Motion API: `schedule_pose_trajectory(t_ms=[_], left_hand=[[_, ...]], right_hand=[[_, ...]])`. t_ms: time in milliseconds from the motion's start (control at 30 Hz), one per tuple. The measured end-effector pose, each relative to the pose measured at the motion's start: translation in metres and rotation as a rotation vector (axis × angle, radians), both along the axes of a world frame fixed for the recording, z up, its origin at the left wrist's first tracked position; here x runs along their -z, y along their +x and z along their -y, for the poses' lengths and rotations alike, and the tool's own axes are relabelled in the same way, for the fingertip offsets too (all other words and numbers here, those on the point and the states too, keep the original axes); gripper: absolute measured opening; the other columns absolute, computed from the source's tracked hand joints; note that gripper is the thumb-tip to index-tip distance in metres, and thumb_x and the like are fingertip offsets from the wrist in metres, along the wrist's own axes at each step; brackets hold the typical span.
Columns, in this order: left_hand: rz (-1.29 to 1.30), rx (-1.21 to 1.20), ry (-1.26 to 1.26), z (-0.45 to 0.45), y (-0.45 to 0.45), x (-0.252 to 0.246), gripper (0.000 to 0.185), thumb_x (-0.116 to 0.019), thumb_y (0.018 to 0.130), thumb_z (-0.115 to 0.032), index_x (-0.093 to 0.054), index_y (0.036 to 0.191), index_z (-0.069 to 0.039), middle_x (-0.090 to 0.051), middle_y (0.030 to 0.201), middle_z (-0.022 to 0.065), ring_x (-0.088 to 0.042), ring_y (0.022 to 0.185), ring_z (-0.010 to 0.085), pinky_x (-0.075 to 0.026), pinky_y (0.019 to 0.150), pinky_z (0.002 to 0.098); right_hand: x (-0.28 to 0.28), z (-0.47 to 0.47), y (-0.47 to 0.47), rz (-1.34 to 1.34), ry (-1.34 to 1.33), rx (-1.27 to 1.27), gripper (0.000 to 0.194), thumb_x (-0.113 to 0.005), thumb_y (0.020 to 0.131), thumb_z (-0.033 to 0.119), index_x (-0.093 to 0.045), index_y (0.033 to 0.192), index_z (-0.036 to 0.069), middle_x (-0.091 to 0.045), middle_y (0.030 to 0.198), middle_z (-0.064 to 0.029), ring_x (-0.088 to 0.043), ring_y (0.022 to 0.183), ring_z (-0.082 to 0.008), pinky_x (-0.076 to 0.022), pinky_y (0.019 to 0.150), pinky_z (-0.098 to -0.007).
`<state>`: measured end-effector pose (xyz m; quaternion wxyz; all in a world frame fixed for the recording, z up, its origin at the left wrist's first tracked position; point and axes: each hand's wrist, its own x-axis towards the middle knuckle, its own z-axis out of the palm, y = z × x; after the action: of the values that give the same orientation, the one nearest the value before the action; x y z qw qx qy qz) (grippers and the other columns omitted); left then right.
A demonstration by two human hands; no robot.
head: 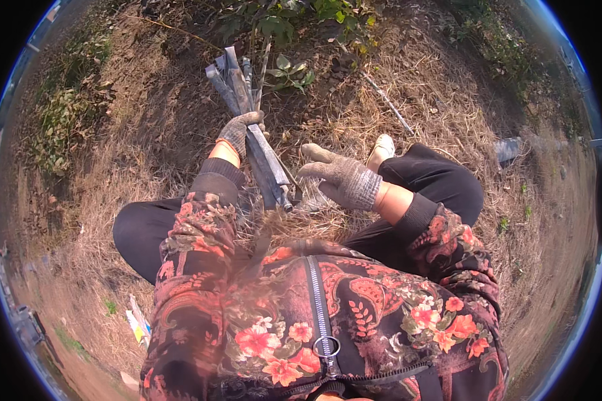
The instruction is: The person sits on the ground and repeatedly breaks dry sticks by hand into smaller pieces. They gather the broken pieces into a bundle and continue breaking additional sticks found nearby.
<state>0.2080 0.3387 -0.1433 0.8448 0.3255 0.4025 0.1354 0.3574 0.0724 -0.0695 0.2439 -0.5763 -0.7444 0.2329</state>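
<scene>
A bundle of flat grey strips or tubes [267, 163], their material not certain, stands out in front of me, fanned apart at its far end. My left hand [240, 131], in a grey knitted glove with an orange cuff edge, is closed around the middle of it. To the right of the bundle's near end is my right hand [342, 176], in a similar glove, fingers apart and holding nothing. A gap separates it from the strips. Dry straw [306, 228] lies under both hands.
Leafy green plants [286, 20] grow at the far side. A thin stick [389, 104] lies on the ground at the right, beyond my shoe [383, 148]. A grey strip [507, 149] lies farther right. My bent knees [143, 235] flank the bundle. Crumpled litter [138, 323] lies lower left.
</scene>
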Motion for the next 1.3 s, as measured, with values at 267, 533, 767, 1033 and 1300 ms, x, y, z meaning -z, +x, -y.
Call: schedule_pose_trajectory(t_ms=[267,533,767,1033,1300], left_hand=[[0.268,0.29,0.048,0.014,-0.028,-0.024,0.053,-0.07,0.085,-0.013,-0.053,0.133,-0.002,-0.059,0.076,-0.0003,-0.057,0.062,0.01,-0.051,0.054,0.0253],[0.148,0.664,0.321,0.055,-0.046,-0.089,0.06,-0.078,0.071,-0.003,-0.062,0.129,-0.007,-0.068,0.108,0.0029,-0.059,0.098,0.013,-0.049,0.082,0.0306],[-0.17,1.1,1.171,0.035,-0.051,-0.068,0.045,-0.07,0.073,-0.003,-0.067,0.117,-0.013,-0.071,0.106,0.0092,-0.067,0.098,0.0267,-0.053,0.083,0.0387],[-0.033,0.768,1.997,0.003,-0.002,-0.065,0.035,-0.072,0.069,-0.006,-0.068,0.103,-0.012,-0.063,0.122,0.0145,-0.061,0.109,0.0344,-0.051,0.091,0.0419],[0.286,0.806,2.184,0.028,0.082,-0.111,0.073,-0.075,0.071,-0.004,-0.053,0.138,-0.02,-0.045,0.148,0.0131,-0.046,0.133,0.0325,-0.039,0.113,0.0426]], right_hand=[[0.01,-0.151,0.059,0.576,-0.077,0.438,0.076,-0.062,0.082,0.006,-0.03,0.15,0.018,-0.027,0.156,-0.0221,-0.036,0.14,-0.0363,-0.0377,0.111,-0.0425],[0.059,-0.28,0.12,-0.306,0.111,0.163,0.051,-0.067,0.088,0.037,-0.054,0.13,0.01,-0.049,0.136,-0.0116,-0.052,0.121,-0.0312,-0.048,0.096,-0.0434],[0.018,-0.19,0.108,-0.679,-0.375,0.688,0.058,-0.053,0.087,0.009,-0.04,0.144,0.01,-0.061,0.11,-0.0139,-0.062,0.091,-0.0221,-0.0516,0.072,-0.0348],[-0.052,-0.013,0.067,0.237,0.006,0.034,0.02,-0.069,0.071,0.001,-0.062,0.088,0.004,-0.05,0.133,-0.0194,-0.059,0.106,-0.0376,-0.0526,0.084,-0.0422],[-0.109,0.06,0.021,0.094,0.141,0.01,0.017,-0.07,0.079,0.003,-0.06,0.092,0.002,-0.047,0.141,-0.027,-0.054,0.119,-0.0454,-0.0472,0.095,-0.0413]])
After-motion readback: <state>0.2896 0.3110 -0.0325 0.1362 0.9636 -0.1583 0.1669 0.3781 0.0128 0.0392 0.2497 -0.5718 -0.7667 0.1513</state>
